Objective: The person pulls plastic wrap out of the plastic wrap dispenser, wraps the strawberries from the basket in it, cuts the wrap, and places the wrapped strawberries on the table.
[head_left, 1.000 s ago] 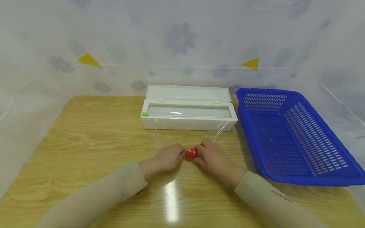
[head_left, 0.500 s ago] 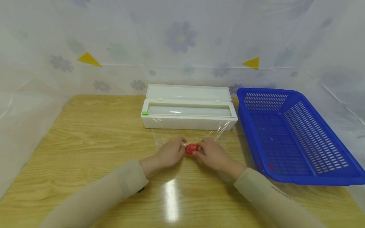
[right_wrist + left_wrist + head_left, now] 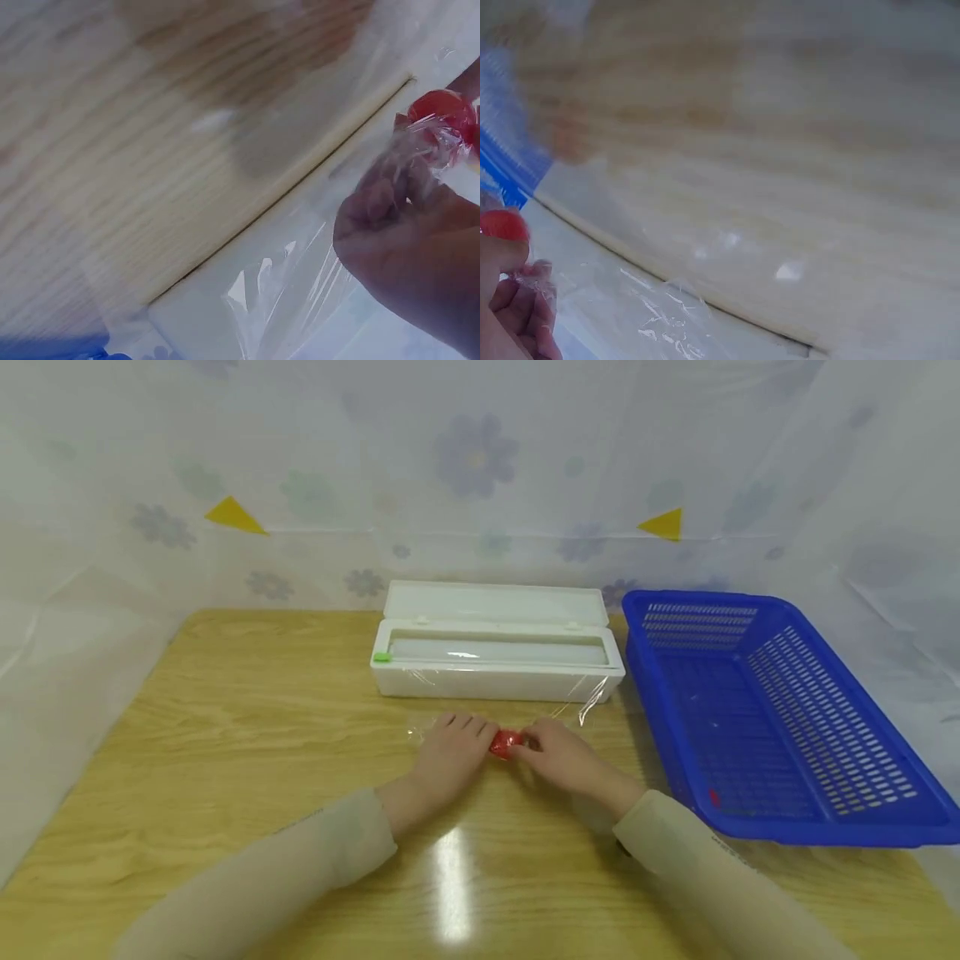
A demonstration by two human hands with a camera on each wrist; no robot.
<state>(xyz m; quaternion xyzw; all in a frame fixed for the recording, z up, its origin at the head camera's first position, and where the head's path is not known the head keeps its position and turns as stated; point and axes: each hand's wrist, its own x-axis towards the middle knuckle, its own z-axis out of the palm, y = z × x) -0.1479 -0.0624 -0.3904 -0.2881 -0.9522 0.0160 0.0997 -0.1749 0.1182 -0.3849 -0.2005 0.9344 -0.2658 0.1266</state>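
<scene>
A small, round red thing point(image 3: 503, 744), shiny under cling film point(image 3: 594, 700), lies between my two hands over the table. My left hand point(image 3: 454, 752) is at its left side; in the left wrist view the thumb lies against the red thing point(image 3: 504, 225) and the curled fingers hold bunched film. On the other side, my right hand point(image 3: 564, 758) grips gathered film close beside it, as the right wrist view shows. From there the film stretches back to the front of a white cling film box point(image 3: 495, 683), whose lid stands raised and whose roll shows inside.
To the right stands a blue plastic basket point(image 3: 651, 718) with slotted walls and a small red spot near its front corner. A green slider point(image 3: 382, 657) sits at the box's left end. Behind the wooden table point(image 3: 247, 718) hangs a flowered sheet with two yellow triangles.
Both hands and the red thing have moved away from me, closer to the box. The left hand has turned over the red thing's left side, and less film spans to the box.
</scene>
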